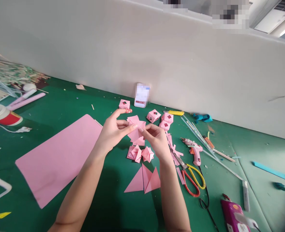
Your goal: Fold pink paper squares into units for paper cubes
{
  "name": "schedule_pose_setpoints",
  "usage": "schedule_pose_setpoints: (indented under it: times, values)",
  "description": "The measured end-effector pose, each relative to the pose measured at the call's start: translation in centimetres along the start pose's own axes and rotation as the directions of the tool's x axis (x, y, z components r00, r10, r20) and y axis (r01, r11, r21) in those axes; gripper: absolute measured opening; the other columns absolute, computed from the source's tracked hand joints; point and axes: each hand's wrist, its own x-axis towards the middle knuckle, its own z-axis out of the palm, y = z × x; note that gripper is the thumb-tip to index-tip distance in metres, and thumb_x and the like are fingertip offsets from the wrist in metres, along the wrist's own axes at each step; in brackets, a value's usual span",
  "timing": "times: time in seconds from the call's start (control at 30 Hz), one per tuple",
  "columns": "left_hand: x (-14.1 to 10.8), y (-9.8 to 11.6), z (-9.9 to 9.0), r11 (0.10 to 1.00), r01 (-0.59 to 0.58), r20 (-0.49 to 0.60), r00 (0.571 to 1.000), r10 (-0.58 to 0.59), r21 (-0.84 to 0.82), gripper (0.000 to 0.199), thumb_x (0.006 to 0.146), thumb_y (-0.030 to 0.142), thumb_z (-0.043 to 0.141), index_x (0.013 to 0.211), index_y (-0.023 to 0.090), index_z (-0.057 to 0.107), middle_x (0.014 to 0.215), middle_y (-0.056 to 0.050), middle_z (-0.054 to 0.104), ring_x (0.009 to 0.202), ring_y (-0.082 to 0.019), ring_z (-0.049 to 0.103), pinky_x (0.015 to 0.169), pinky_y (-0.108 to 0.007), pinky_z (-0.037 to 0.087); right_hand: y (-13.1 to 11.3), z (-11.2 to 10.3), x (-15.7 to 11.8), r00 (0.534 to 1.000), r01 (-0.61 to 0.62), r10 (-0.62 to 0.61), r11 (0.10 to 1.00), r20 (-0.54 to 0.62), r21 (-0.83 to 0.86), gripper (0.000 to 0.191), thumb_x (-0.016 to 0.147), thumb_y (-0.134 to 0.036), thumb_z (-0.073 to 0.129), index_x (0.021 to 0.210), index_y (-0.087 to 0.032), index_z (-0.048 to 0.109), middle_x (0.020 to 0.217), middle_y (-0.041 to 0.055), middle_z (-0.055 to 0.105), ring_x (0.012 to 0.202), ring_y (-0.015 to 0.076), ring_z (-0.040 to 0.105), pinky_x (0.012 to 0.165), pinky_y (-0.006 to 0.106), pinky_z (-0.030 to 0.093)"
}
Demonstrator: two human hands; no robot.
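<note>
Both hands meet over the green table point(103, 199), pinching a small folded pink paper point(137, 125) between them. The left hand point(113, 130) grips its left side, thumb on top; the fingers under the paper are hidden. Something red and patterned wraps the left forefinger's tip, too small to identify. The right hand point(157, 138) pinches the opposite edge, its thumb and curled fingers close together, covering part of the fold.

Just below the held paper lies another pink piece, partly overlapped, so its shape is unclear. Nearer the person are pink folded clusters point(135, 153), whose layers are hard to count, and flat pink triangles point(135, 183). Beyond the hands stand 4 pink boxes point(153, 116) with openings. The phone point(142, 93) leans on the pale wall, its screen partly blurred into blocks.

To the right, scissors point(184, 166) rest by pink strips point(176, 152), some hidden behind the right hand, with a pink glue gun point(195, 150) beside them. The left arm covers a corner of the large pink sheet point(60, 161). The left border cuts off a paper cup point(13, 119); the bottom border crops a purple box point(231, 211).
</note>
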Motion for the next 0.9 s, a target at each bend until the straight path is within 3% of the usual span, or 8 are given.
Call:
schedule_pose_setpoints:
  times: [0.37, 0.7, 0.9]
  values:
    - [-0.12, -0.14, 0.11, 0.999, -0.013, 0.034, 0.999, 0.012, 0.029, 0.057, 0.075, 0.033, 0.08, 0.126, 0.025, 0.056, 0.077, 0.001, 0.071, 0.074, -0.019, 0.073, 0.071, -0.03, 0.06, 0.07, -0.05, 0.01, 1.0, -0.002, 0.002, 1.0, 0.013, 0.013, 0.031, 0.08, -0.047, 0.077, 0.073, -0.019, 0.068, 0.069, -0.0006, 0.061, 0.061, 0.0125, 0.051, 0.057, 0.026, 0.039]
    - [0.01, -0.13, 0.35, 1.0, -0.011, 0.008, 1.0, 0.011, -0.015, 0.058, 0.074, 0.023, 0.076, 0.128, 0.022, 0.053, 0.069, 0.005, 0.062, 0.063, -0.013, 0.065, 0.059, -0.023, 0.053, 0.49, 0.3, 0.31, 0.999, -0.018, 0.018, 1.0, 0.049, -0.015, 0.038, 0.083, -0.054, 0.071, 0.07, -0.019, 0.064, 0.064, -0.0008, 0.06, 0.06, 0.0136, 0.058, 0.059, 0.027, 0.047]
    - [0.21, -0.24, 0.13, 1.0, -0.019, -0.002, 1.0, 0.019, -0.018, 0.055, 0.075, 0.021, 0.074, 0.127, 0.023, 0.054, 0.066, 0.007, 0.055, 0.059, -0.011, 0.059, 0.057, -0.022, 0.05, 0.95, -0.01, 0.42, 0.993, -0.05, 0.046, 0.998, 0.104, 0.03, 0.031, 0.081, -0.048, 0.076, 0.092, -0.019, 0.067, 0.074, 0.0001, 0.066, 0.067, 0.0145, 0.062, 0.062, 0.027, 0.051]
